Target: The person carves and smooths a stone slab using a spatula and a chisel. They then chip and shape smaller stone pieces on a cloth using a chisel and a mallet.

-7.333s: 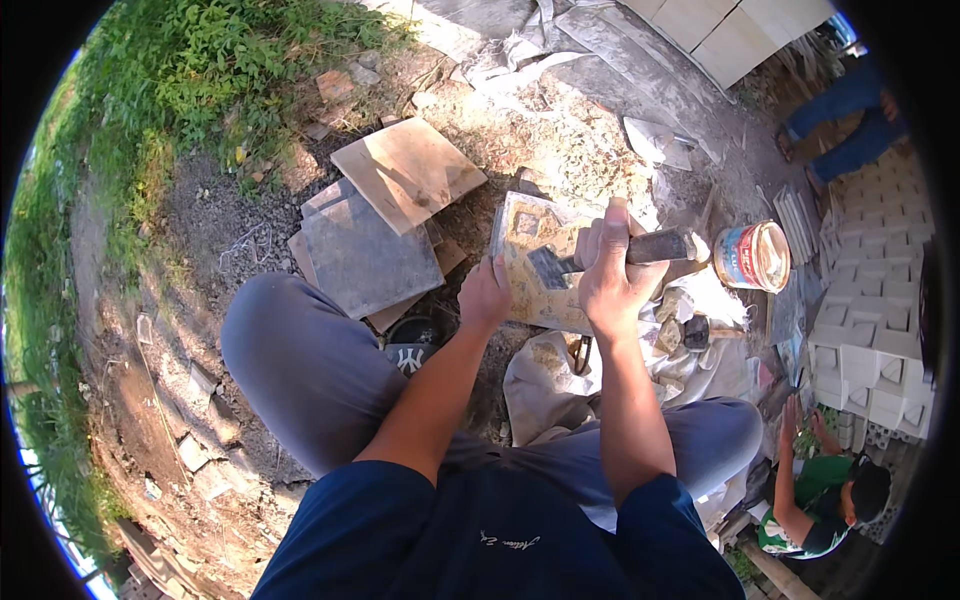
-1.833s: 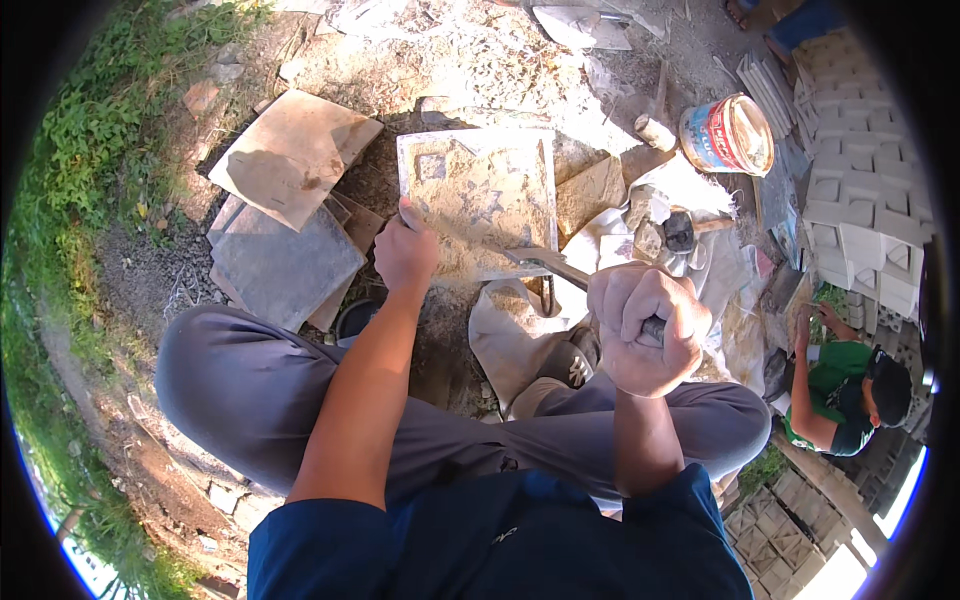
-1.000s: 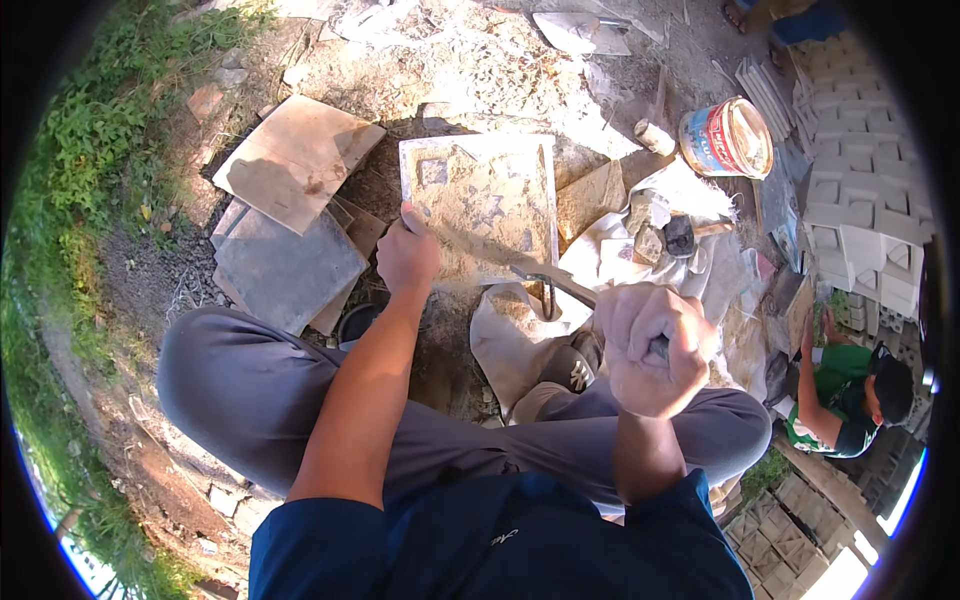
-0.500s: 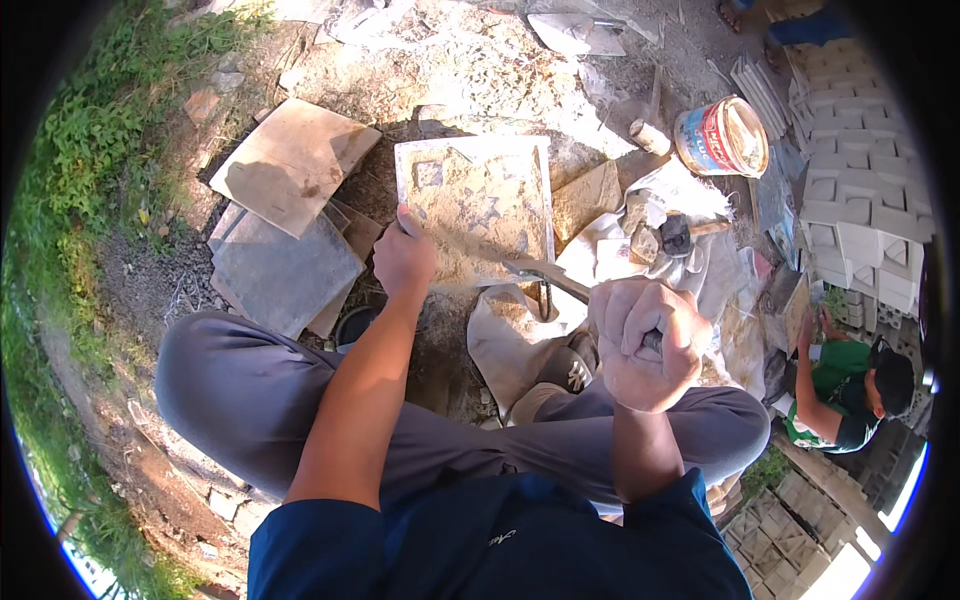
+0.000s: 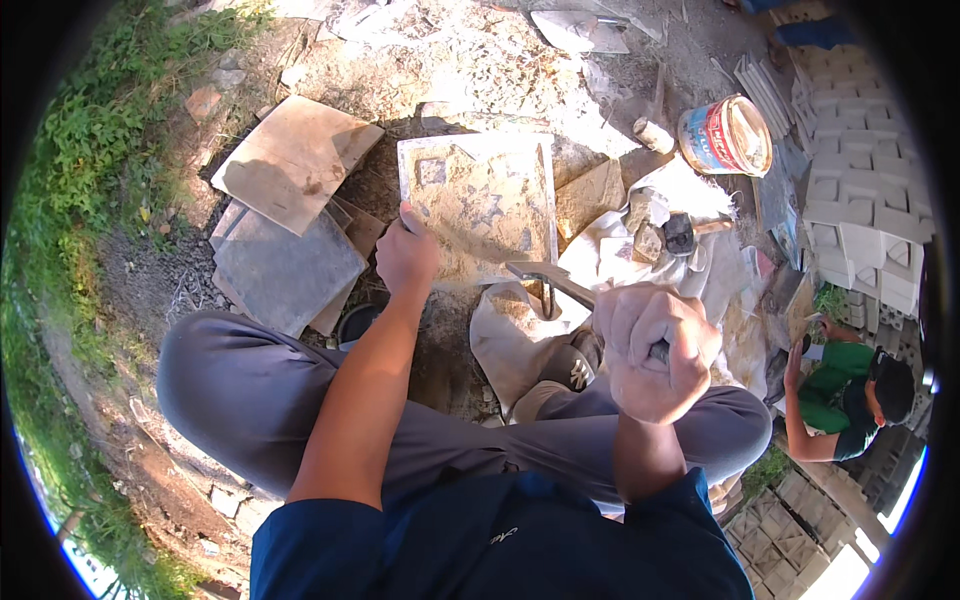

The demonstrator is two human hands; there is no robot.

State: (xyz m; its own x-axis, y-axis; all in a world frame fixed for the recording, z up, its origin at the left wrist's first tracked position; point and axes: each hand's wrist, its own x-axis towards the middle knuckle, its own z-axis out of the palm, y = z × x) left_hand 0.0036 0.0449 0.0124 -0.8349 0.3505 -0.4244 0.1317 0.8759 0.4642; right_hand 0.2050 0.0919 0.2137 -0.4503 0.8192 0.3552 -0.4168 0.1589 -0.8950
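Observation:
A square, dusty, sand-coloured slab [image 5: 485, 190] with a pale rim lies tilted in front of my crossed legs. My left hand [image 5: 408, 258] is closed on its near left edge, thumb upward; the fingers behind are hidden. Across from it, my right hand [image 5: 655, 350] makes a fist round the handle of a flat-bladed metal tool [image 5: 555, 277], whose exact kind I cannot make out. The tool's blade points left, by the slab's near right corner; whether they touch I cannot tell. Beneath the tool lies a pale cloth [image 5: 515, 335], beside my shoe [image 5: 568, 370].
Flat square tiles [image 5: 290, 265] are stacked at the left. To the right stand a bucket [image 5: 725, 135] and a dark-headed hammer [image 5: 680, 235] lying on white sacking. Pale blocks [image 5: 865, 190] are piled at far right, near another person [image 5: 850, 390]. Plants [image 5: 90, 150] border the left.
My right hand and the tool have shifted slightly to the right. The left hand keeps its hold on the slab. The other person's hands have moved a little.

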